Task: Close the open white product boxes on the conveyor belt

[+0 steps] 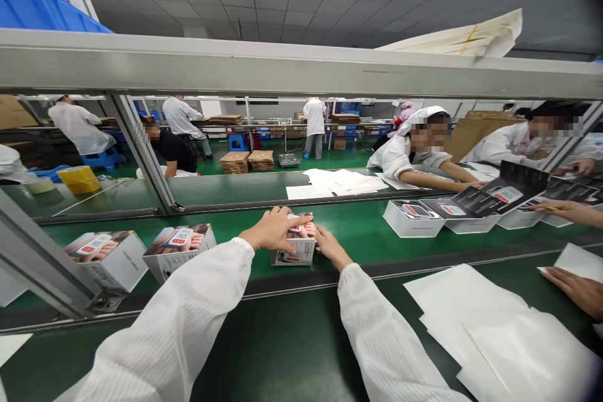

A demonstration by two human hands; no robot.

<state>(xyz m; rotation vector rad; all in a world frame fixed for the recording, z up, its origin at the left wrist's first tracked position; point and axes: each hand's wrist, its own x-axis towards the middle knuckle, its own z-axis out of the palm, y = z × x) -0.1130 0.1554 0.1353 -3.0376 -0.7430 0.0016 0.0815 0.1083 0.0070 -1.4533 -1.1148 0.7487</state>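
Note:
A small white box (296,255) with a printed picture on its lid stands on the green conveyor belt (235,217) in front of me. My left hand (274,230) reaches over its left side, with fingers across the top and thumb down the near face. Against the right side of the same box, my right hand (332,247) is closed with its fingertips, partly hidden behind the edge. Two like boxes, a nearer one (179,249) and another further left (107,256), sit closed on the belt.
To the right are several open boxes (414,217) with dark lids. White sheets (499,333) lie on the near bench, others (334,182) across the belt. A metal post (141,151) and overhead beam (301,69) frame the station. A co-worker's hand (577,289) rests at right.

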